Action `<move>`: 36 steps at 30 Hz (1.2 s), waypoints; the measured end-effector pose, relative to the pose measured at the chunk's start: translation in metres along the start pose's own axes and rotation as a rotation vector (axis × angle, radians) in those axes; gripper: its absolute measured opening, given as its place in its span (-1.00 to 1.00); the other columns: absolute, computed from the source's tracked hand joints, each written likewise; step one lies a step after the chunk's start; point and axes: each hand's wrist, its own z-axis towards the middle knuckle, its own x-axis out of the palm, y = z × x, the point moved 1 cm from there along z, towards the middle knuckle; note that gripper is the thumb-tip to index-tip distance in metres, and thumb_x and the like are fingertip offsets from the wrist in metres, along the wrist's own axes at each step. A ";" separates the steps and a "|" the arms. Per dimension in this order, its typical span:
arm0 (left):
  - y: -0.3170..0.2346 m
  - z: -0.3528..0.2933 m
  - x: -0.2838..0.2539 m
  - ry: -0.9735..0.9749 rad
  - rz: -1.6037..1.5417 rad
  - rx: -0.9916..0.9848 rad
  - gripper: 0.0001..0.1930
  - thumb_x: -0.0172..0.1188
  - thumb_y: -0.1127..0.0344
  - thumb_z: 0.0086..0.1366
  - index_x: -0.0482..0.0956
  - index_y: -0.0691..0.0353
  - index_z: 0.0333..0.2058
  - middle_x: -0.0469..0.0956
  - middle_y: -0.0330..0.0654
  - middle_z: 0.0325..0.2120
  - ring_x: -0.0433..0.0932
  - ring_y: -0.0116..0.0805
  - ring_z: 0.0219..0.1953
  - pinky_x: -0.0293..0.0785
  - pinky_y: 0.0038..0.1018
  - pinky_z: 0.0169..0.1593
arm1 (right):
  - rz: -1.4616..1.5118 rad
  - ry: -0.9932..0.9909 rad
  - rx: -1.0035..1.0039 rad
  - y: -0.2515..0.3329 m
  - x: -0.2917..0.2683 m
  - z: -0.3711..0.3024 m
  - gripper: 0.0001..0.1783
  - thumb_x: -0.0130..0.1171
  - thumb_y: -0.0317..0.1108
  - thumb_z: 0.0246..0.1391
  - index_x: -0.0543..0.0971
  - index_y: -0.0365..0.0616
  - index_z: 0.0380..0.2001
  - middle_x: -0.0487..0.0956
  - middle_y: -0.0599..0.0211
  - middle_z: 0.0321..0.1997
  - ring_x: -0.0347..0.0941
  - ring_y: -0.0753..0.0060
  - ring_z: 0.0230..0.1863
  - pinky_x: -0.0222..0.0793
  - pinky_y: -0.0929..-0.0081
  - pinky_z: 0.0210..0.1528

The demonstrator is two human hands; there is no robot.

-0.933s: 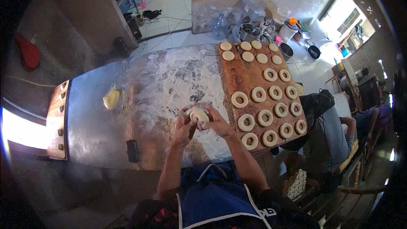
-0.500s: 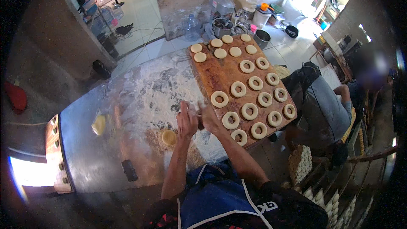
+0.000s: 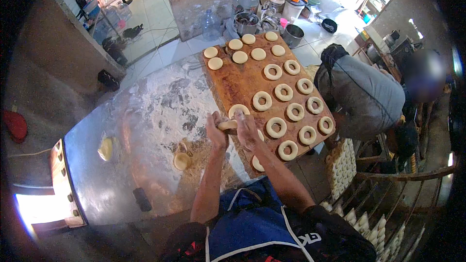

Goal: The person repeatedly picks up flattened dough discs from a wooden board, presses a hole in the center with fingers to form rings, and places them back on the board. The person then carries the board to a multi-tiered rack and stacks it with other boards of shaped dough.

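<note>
A pale piece of dough (image 3: 227,125), apparently a ring seen edge-on, is held up between my two hands over the left edge of the wooden board (image 3: 228,80). My left hand (image 3: 216,130) closes round its left side. My right hand (image 3: 246,128) grips the other side, its fingers partly covering a dough ring (image 3: 239,111) on the board. Several more dough rings (image 3: 276,127) lie in rows there, and flat dough rounds (image 3: 239,57) sit at the far end. On the table, left of my forearm, rests another dough round (image 3: 182,161).
White flour (image 3: 170,102) coats the metal table (image 3: 111,184). A dough lump (image 3: 105,149) and a dark block (image 3: 141,199) lie on it. At right a person (image 3: 364,85) bends close to the board, near a tray of shaped dough (image 3: 342,167). Pots (image 3: 293,35) stand beyond.
The piece of dough now shows clearly between my hands, which were blurred before. My view has shifted, so the table and board sit slightly further left. The person at right has moved and bends lower.
</note>
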 end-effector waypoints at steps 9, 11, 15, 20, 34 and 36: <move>0.002 0.004 0.048 0.016 0.069 0.028 -0.57 -0.16 -0.07 0.47 0.40 0.22 -0.27 0.45 -0.17 -0.37 0.49 -0.26 -0.38 0.45 -0.34 -0.35 | -0.058 0.110 0.024 -0.002 -0.040 0.029 -0.29 -0.27 0.21 0.33 0.34 -0.23 -0.63 0.26 0.34 -0.70 0.17 0.47 -0.57 0.09 0.28 -0.51; 0.001 0.006 0.057 0.197 0.202 0.106 -0.51 -0.17 -0.16 0.44 0.42 0.22 -0.20 0.46 -0.16 -0.40 0.50 -0.27 -0.41 0.48 -0.32 -0.36 | -0.038 0.163 0.000 -0.006 -0.047 0.040 -0.27 -0.26 0.23 0.32 0.35 -0.24 -0.64 0.29 0.34 -0.69 0.15 0.47 -0.57 0.09 0.27 -0.51; 0.006 0.021 0.078 0.164 -0.377 -0.265 -0.44 -0.15 -0.21 0.42 0.47 0.26 -0.11 0.49 -0.15 -0.46 0.52 -0.31 -0.37 0.49 -0.34 -0.32 | 0.207 0.057 0.020 -0.013 -0.062 0.054 -0.29 -0.23 0.20 0.33 0.35 -0.25 -0.64 0.27 0.38 -0.69 0.13 0.41 -0.59 0.08 0.26 -0.50; 0.022 0.046 0.120 0.198 0.028 0.148 -0.61 -0.01 -0.07 0.42 0.41 0.13 -0.41 0.36 -0.35 -0.53 0.35 -0.48 -0.47 0.26 -0.47 -0.39 | 0.131 0.197 0.009 -0.026 -0.085 0.082 -0.34 -0.24 0.14 0.34 0.30 -0.27 -0.57 0.22 0.31 -0.63 0.09 0.46 -0.53 0.10 0.26 -0.48; 0.042 0.145 0.183 -0.002 0.961 0.029 -0.57 -0.22 0.09 0.46 0.45 0.33 -0.39 0.51 0.13 -0.48 0.48 0.21 -0.35 0.38 -0.02 -0.14 | -0.353 0.195 -0.084 -0.013 -0.133 0.198 -0.38 0.35 -0.34 -0.13 0.37 -0.38 -0.01 0.55 -0.01 -0.18 0.52 0.18 -0.14 0.44 0.27 -0.09; 0.031 0.142 0.180 0.048 1.047 0.127 -0.70 -0.08 0.20 0.41 0.52 0.31 -0.29 0.51 0.08 -0.41 0.49 0.14 -0.24 0.40 -0.05 -0.08 | -0.647 0.114 -0.139 -0.018 -0.136 0.202 -0.26 0.35 -0.33 -0.11 0.27 -0.36 0.12 0.53 -0.11 -0.09 0.51 0.06 -0.05 0.42 0.19 -0.01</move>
